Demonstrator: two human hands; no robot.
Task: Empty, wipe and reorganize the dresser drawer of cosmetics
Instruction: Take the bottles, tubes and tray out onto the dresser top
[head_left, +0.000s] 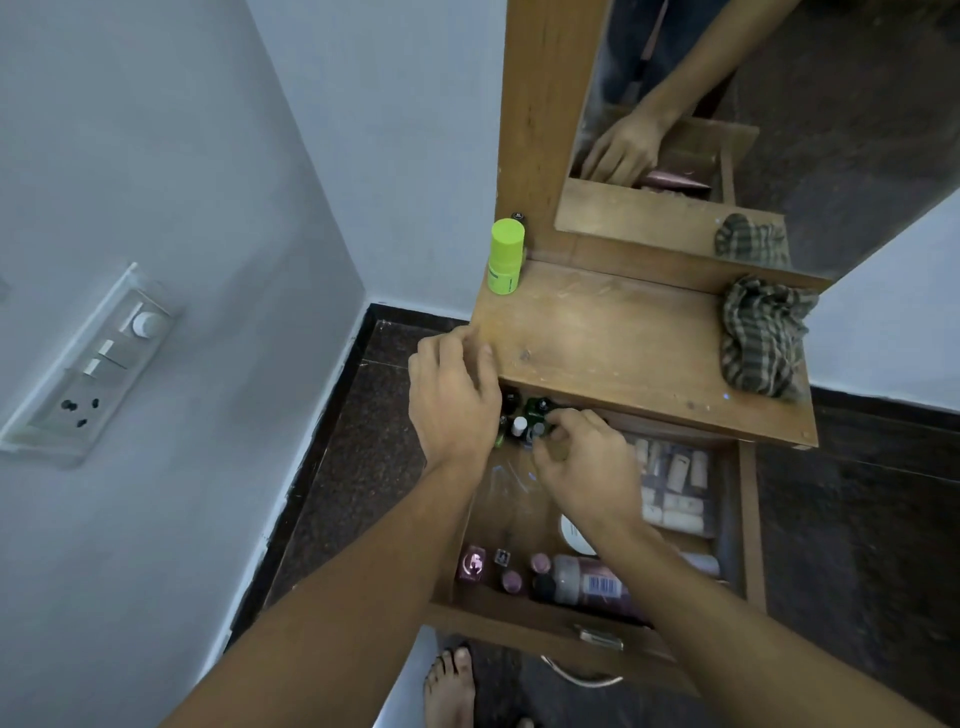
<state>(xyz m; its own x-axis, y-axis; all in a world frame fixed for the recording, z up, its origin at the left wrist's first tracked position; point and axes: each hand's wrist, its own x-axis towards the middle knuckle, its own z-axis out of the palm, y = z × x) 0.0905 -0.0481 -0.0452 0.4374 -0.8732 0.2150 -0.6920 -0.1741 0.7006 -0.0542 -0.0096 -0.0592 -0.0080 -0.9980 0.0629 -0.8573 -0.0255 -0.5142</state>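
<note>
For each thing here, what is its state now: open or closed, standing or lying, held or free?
drawer: pulled open, not yet emptied.
green bottle: standing on the dresser top, capped.
checked cloth: crumpled on the dresser top, free.
small bottles: standing at the drawer's back.
pink bottle: lying at the drawer's front.
right hand: fingers curled on the small bottles.
left hand: above them, grip hidden.

The right hand (587, 467) grips small bottles (525, 420) in the open drawer (519, 621), left hand (452, 400) beside.
</note>
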